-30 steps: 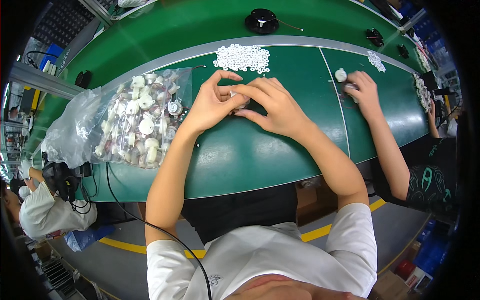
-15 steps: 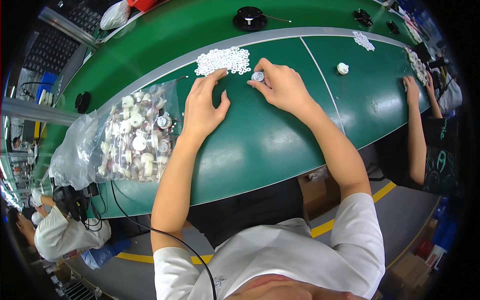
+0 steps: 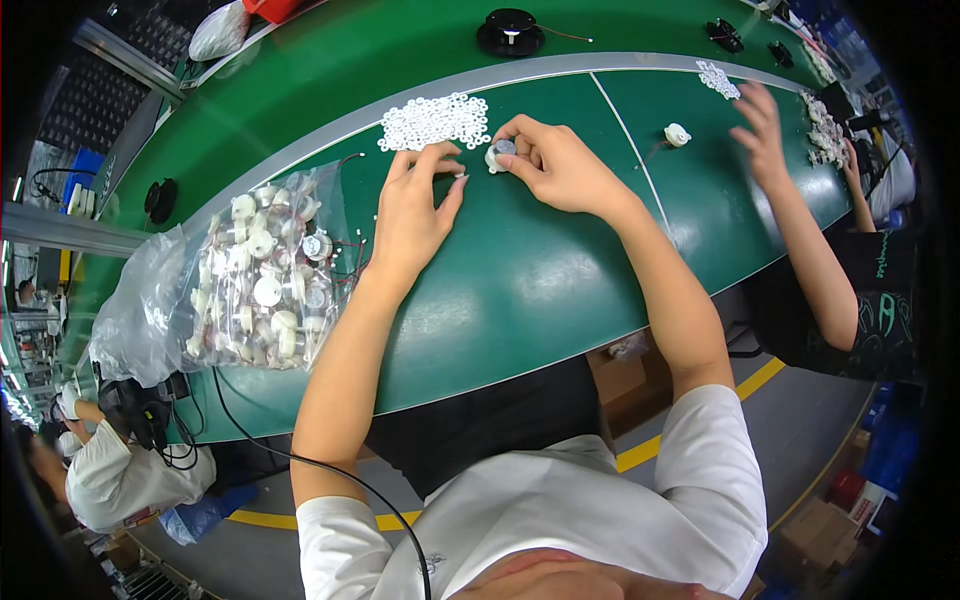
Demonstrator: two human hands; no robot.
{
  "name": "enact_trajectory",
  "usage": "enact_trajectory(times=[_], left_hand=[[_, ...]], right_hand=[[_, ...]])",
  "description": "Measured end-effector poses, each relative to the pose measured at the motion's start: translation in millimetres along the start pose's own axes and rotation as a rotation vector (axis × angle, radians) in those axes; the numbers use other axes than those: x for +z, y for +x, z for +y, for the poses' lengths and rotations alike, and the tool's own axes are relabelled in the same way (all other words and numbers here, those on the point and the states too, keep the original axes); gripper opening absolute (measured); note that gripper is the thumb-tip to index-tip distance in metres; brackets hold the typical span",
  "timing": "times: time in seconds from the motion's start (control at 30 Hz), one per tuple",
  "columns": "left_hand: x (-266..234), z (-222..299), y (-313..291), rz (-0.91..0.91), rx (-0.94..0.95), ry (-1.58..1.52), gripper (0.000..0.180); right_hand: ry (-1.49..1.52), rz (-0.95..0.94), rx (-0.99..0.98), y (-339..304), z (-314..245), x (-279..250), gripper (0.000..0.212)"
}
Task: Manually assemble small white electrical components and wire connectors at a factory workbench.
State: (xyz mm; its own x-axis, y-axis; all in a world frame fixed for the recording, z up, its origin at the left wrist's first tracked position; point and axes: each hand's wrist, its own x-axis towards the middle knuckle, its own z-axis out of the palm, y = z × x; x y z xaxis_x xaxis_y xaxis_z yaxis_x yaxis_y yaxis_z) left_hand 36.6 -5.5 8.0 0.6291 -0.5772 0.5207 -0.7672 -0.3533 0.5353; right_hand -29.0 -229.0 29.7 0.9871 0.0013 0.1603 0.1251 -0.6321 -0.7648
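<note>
Between the thumb and fingers of my right hand [image 3: 560, 165] is a small round motor [image 3: 497, 154] with a grey metal face and a white plastic body. My left hand [image 3: 413, 215] is beside it, thumb and forefinger curled close together just below the pile of white ring washers [image 3: 435, 122]. Something small and pale shows at those fingertips, too small to make out. Left of my left forearm lies a clear plastic bag [image 3: 265, 275] filled with many similar white motors with thin wires.
One white motor [image 3: 677, 135] with a wire lies to the right, past a white line on the green table [image 3: 520, 270]. A co-worker's hand [image 3: 762, 135] is raised near a second washer pile [image 3: 717, 79]. Beyond the grey rail stands a black round part [image 3: 510, 33]. A black cable [image 3: 300, 457] crosses my left arm.
My left thumb and forefinger have drawn closer together. The motor in my right hand is tilted differently, showing more of its white body. The co-worker's hand has risen and moved left toward the washers.
</note>
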Motion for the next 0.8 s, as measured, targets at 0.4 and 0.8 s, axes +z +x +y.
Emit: enact_trajectory(times=[0.4, 0.8], left_hand=[[5.8, -3.8, -2.6, 0.061, -0.116, -0.177, 0.049], [2.2, -0.3, -7.5, 0.061, -0.139, -0.201, 0.064]], right_hand=[[0.001, 0.088, 0.064, 8.2, -6.4, 17.1, 0.031], [0.179, -0.083, -0.042, 26.9, 7.6, 21.2, 0.024]])
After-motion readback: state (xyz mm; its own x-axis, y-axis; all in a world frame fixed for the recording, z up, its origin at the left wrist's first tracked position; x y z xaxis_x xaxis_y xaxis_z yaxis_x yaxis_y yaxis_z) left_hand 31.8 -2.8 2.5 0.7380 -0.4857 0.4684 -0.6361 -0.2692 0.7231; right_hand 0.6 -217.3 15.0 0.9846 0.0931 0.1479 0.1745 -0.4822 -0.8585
